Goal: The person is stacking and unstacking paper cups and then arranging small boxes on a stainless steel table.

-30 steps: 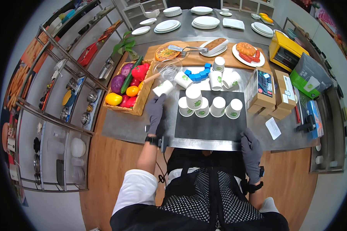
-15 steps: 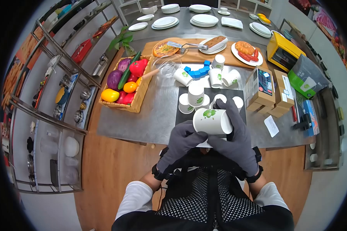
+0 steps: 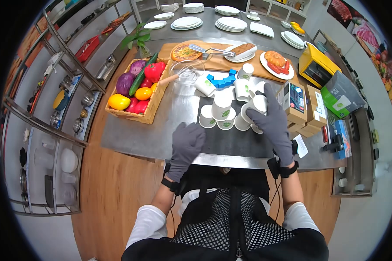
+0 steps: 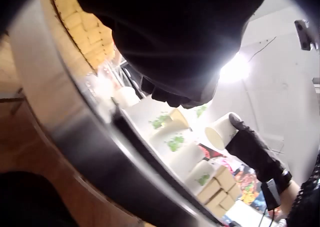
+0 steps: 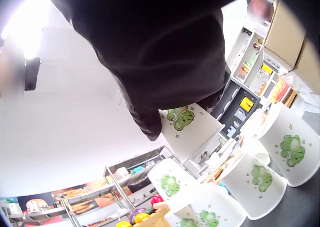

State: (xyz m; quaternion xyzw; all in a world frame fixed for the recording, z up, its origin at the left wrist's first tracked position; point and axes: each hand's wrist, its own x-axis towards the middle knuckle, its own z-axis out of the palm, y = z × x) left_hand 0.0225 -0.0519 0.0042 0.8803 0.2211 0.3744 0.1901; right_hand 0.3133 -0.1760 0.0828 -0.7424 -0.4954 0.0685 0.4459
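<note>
My right hand (image 3: 272, 124) grips a white paper cup (image 3: 260, 103) by its sides, above the right end of a row of upside-down cups on a black mat (image 3: 231, 141). In the right wrist view the held cup (image 5: 187, 134), with a green print, hangs over the other cups (image 5: 252, 184). One cup (image 3: 222, 105) rests on top of the left two of the row. Left of the mat's front part, my left hand (image 3: 188, 143) hovers with loosely bent fingers, holding nothing. The left wrist view shows the right hand (image 4: 255, 154) around the cup (image 4: 222, 130).
Behind the row lie more cups (image 3: 204, 86) and blue cubes (image 3: 222, 81). A vegetable basket (image 3: 154, 102) stands at left with a whisk (image 3: 174, 77) beside it. Boxes (image 3: 294, 104) stand at right. Food on plates and a board (image 3: 257, 65) is farther back.
Both hands first came together around a cup at the table's front edge. Since then the right hand has carried it forward to the row, while the left has let go and moved left.
</note>
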